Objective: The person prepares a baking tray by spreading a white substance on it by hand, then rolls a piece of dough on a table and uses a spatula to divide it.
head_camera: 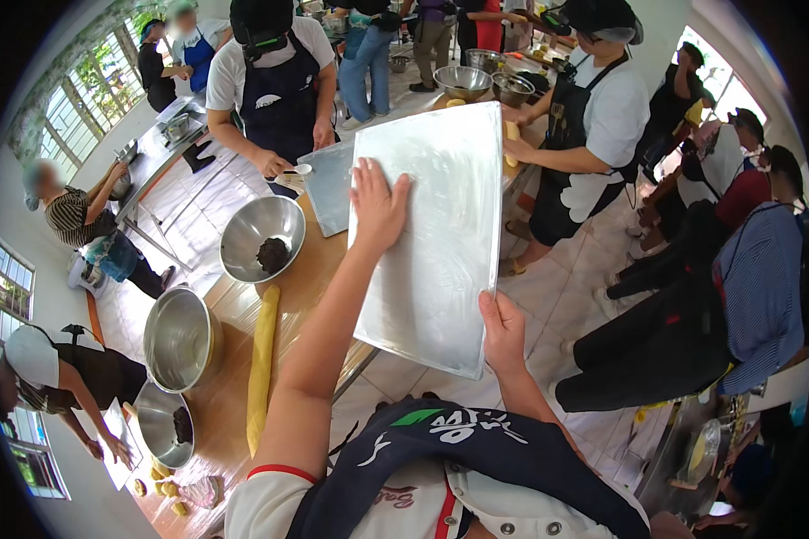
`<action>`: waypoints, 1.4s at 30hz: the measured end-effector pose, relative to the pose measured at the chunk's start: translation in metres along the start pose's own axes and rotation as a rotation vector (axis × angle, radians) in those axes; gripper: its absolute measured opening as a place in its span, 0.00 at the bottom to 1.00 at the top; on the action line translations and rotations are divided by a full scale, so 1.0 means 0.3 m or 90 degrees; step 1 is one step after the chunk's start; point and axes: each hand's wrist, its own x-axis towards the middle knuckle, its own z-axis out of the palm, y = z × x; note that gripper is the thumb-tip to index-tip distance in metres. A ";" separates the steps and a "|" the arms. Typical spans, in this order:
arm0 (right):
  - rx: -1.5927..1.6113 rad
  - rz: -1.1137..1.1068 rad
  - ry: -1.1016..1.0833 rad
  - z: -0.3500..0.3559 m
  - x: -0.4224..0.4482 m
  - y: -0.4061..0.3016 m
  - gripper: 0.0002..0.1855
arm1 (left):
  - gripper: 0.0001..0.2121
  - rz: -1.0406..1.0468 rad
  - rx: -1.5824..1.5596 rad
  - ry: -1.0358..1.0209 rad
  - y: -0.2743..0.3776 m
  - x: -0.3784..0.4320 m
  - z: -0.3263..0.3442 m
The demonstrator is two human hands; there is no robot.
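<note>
A flat metal baking tray (438,263) is tilted up before me, its pale surface smeared with whitish streaks. My right hand (503,330) grips its right edge near the lower corner, thumb on the upper face. My left hand (379,202) lies palm down on the tray's upper left part, fingers slightly apart, holding nothing I can see. Left of the tray, a long roll of yellow dough (263,370) rests on the table (232,404), which is covered in clear plastic film. Near the roll's far end stands a steel bowl (246,232) holding a lump of dark filling (273,255).
A deep steel bowl (175,340) and another bowl with dark filling (162,421) stand at the left. Small dough pieces (165,486) lie near the table's corner. Across the table, a person (276,94) holds a white spoon (302,169) beside a second tray (327,185). Another person (586,135) works at the right.
</note>
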 end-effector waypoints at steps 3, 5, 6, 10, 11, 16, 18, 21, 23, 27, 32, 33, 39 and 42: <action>-0.032 0.006 -0.007 -0.005 0.015 -0.039 0.16 | 0.36 0.093 -0.016 -0.012 0.116 -0.022 0.047; -0.058 0.003 -0.009 -0.011 0.021 -0.052 0.16 | 0.36 0.187 -0.014 -0.042 0.193 -0.081 0.075; -0.079 -0.010 -0.016 -0.014 0.024 -0.061 0.15 | 0.36 0.236 -0.009 -0.055 0.231 -0.111 0.067; -0.173 -0.034 -0.042 -0.024 0.015 -0.069 0.14 | 0.33 0.402 0.042 -0.084 0.313 -0.131 0.011; -0.146 -0.022 -0.040 -0.027 0.008 -0.064 0.14 | 0.32 0.415 0.050 -0.082 0.324 -0.113 -0.002; -0.062 -0.023 -0.040 -0.047 -0.021 -0.003 0.15 | 0.28 0.409 0.093 -0.056 0.290 0.041 -0.048; -0.045 -0.024 -0.041 -0.040 -0.028 -0.013 0.15 | 0.27 0.359 0.080 -0.046 0.229 0.080 -0.054; -0.025 -0.038 -0.036 -0.036 -0.039 -0.009 0.15 | 0.29 0.267 0.056 -0.022 0.091 0.115 -0.069; 0.001 -0.019 -0.031 -0.028 -0.046 -0.019 0.15 | 0.29 0.193 0.050 -0.011 -0.032 0.121 -0.083; 0.013 0.021 -0.044 -0.045 -0.042 -0.040 0.15 | 0.32 0.066 0.013 -0.017 -0.202 0.056 -0.084; -0.032 0.010 -0.100 -0.033 -0.016 -0.032 0.16 | 0.35 -0.072 0.023 0.056 -0.304 0.023 -0.086; -0.057 0.004 -0.118 -0.022 -0.005 -0.065 0.16 | 0.37 -0.106 0.036 0.063 -0.292 0.024 -0.094; -0.168 -0.107 -0.209 0.019 0.036 -0.087 0.17 | 0.37 -0.039 -0.029 0.108 -0.122 0.103 -0.138; -0.167 -0.106 -0.214 0.039 0.044 -0.070 0.18 | 0.35 0.088 -0.007 0.097 0.024 0.099 -0.139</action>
